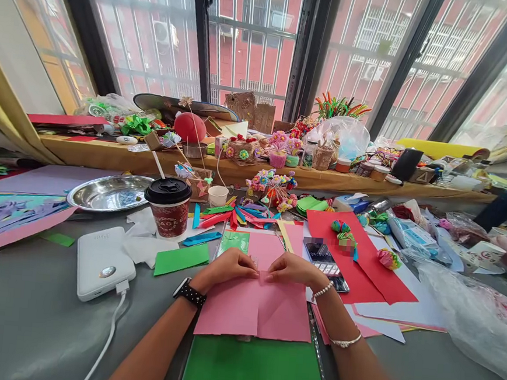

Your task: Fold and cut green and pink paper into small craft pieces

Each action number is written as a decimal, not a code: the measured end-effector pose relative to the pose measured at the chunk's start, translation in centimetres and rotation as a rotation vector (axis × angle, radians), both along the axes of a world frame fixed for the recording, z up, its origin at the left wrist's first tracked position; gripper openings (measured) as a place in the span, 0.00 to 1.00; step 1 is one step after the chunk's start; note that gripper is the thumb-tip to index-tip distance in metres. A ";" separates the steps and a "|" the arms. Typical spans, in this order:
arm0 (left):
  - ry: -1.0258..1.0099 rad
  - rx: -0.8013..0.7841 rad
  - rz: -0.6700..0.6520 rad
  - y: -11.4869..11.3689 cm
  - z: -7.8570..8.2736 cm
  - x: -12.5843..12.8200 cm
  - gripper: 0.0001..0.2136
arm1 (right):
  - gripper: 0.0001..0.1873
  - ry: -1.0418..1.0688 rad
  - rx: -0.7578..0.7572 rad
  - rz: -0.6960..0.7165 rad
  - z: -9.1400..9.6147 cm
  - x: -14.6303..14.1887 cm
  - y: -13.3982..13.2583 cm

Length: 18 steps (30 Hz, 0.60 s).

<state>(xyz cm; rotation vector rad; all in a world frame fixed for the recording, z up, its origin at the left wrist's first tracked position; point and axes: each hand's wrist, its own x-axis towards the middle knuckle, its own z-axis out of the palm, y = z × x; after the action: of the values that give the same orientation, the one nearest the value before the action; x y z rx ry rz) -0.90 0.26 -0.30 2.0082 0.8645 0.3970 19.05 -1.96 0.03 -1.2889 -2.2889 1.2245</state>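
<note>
A pink sheet of paper (230, 311) with a crease down its middle lies in front of me, over a green sheet (252, 371). My left hand (232, 268), with a dark watch on its wrist, pinches the paper's far edge near the crease. Just to the right, my right hand (293, 269) pinches the same edge; a beaded bracelet and a silver bangle circle that arm. The two sets of fingertips almost meet. Behind them are more pink paper (269, 244) and a small green piece (235, 241).
On the left stand a lidded cup (168, 215), a white power bank (105, 263) with its cable, and a metal plate (113, 193). A phone (324, 263) and red paper (369, 281) lie right. Coloured strips (242, 215) are scattered behind. A plastic bag (466, 324) sits far right.
</note>
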 end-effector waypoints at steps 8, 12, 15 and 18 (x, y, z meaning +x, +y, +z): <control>0.080 -0.095 -0.106 0.4 1.3 -0.2 0.11 | 0.17 0.042 -0.009 -0.015 0.4 -0.1 -0.2; 0.202 -0.081 -0.202 1.1 2.2 -0.3 0.12 | 0.16 0.062 -0.007 -0.008 0.9 -0.1 -0.5; 0.275 -0.094 -0.198 1.2 2.3 -0.1 0.16 | 0.16 -0.040 -0.028 -0.022 1.0 0.0 -0.6; 0.281 -0.089 -0.166 1.0 2.2 0.2 0.16 | 0.18 -0.116 -0.026 -0.051 0.8 0.2 -0.6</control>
<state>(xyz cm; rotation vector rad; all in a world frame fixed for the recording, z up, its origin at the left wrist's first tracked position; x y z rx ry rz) -0.72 1.28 1.86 2.0635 0.8598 -0.0189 19.22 -2.59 0.88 -1.4542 -2.3097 1.1967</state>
